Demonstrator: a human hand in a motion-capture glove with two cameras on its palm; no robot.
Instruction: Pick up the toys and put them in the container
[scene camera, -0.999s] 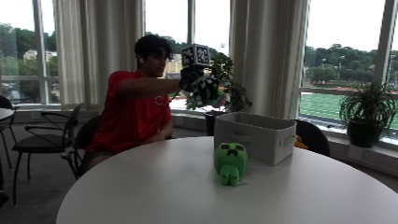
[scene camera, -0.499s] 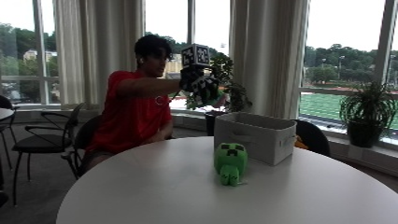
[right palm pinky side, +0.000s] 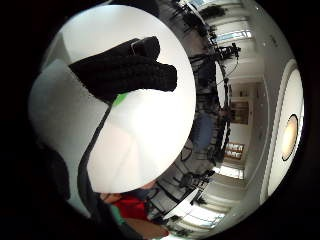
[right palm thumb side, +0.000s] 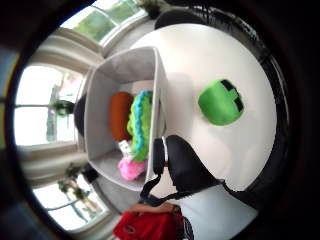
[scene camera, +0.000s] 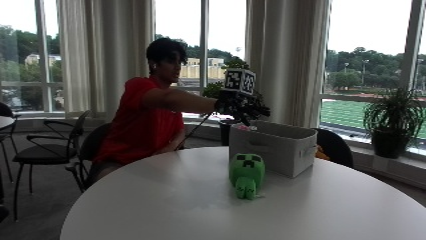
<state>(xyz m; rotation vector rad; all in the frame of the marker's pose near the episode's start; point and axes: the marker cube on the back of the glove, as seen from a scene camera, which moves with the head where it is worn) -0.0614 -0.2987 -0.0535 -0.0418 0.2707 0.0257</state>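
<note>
Here, a seated person in a red shirt holds the gloved right hand (scene camera: 241, 106) out above the near end of one grey box (scene camera: 273, 146) on a round white table (scene camera: 200, 200). The fingers (right palm pinky side: 125, 72) look loosely extended and hold nothing. One green block-faced toy (scene camera: 246, 175) stands upright on the table just beside the box, its dark-marked face turned away from the box and toward the outside camera, its long axis vertical. From the thumb-side palm view the toy's head (right palm thumb side: 220, 102) is a bright green cube with black patches. Inside the box lie three toys side by side: one orange (right palm thumb side: 120, 116), one green with a blue fringe (right palm thumb side: 140, 125), and one pink (right palm thumb side: 130, 167) at the end nearest the person.
</note>
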